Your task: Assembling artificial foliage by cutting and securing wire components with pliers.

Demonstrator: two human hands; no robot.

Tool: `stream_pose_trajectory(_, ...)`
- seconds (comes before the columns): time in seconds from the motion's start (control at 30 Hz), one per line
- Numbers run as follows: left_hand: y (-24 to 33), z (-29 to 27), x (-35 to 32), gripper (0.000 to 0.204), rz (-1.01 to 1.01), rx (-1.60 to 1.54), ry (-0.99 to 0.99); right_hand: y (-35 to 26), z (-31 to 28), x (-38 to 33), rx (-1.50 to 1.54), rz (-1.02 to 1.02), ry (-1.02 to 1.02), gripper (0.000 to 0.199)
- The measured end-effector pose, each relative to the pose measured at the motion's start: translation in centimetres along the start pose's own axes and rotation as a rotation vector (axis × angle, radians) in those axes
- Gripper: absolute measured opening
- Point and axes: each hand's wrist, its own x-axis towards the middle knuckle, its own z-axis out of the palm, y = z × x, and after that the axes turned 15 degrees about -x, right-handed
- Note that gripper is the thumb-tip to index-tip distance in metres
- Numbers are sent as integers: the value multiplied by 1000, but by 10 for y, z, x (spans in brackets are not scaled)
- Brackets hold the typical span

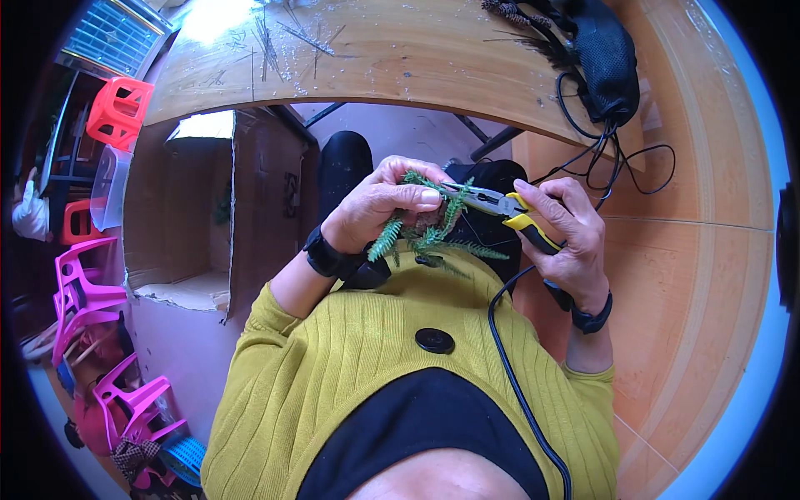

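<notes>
My left hand (379,207) pinches a green artificial fern sprig (427,233) with feathery leaves, held in front of my chest. My right hand (565,232) grips pliers (500,207) with yellow and black handles. The metal jaws of the pliers point left and meet the sprig's stem just beside my left thumb. Both wrists carry dark bands. Some fronds hang down over my yellow ribbed sweater.
A wooden table (400,67) curves across the top, scattered with thin wire bits. A black pouch (607,58) with trailing black cable lies at its right end. An open cardboard box (208,208) stands at my left. Pink and red plastic stools (92,292) line the far left.
</notes>
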Motion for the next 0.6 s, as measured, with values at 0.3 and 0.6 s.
stream_pose_trajectory(0.3, 4, 8, 7, 21, -94, -69, -118, 10, 1, 4, 50, -89, 17, 57)
stream_pose_trajectory(0.6, 12, 11, 7, 18, 332, 834, 53, 1, 11, -4, 862, 633, -449, 49)
